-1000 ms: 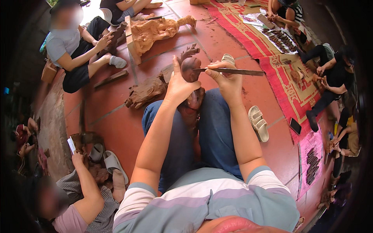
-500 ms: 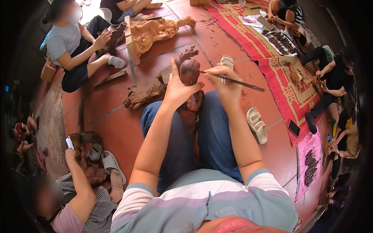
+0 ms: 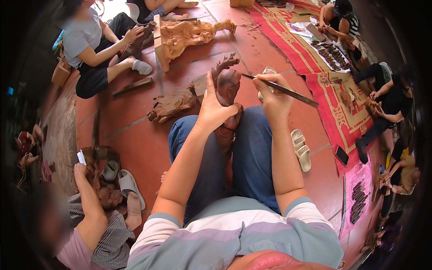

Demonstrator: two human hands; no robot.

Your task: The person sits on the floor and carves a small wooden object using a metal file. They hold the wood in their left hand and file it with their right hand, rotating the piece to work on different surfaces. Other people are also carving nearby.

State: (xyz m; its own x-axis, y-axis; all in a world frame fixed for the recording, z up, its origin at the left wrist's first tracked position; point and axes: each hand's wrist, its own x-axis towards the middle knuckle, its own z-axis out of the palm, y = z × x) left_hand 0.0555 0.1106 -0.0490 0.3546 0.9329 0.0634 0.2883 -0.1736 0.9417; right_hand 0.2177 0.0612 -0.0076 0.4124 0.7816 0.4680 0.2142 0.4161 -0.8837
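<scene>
A dark reddish-brown carved wooden figure (image 3: 228,83) stands between my knees, its rounded head uppermost and a face-like side turned right. My left hand (image 3: 213,109) grips it from the left, fingers stretched up along its side and thumb reaching across the front below the head. A long, slim, dark carving tool (image 3: 294,94) is pinched in my right hand (image 3: 275,101). Its thin tip points left, just off the right of the head, and its shaft slopes down to the right. My palm hides part of the figure's body.
Rough brown wood (image 3: 173,105) and a dark bar (image 3: 133,87) lie on the red tiles. Beyond them is a light-brown carved statue (image 3: 193,37). Sandals (image 3: 300,150) and a patterned red mat (image 3: 335,117) are at right. Other people sit working around me.
The tool's tip has drawn back from the head, up and to the right. The figure's head appears turned more to the right. My left hand keeps its grip.
</scene>
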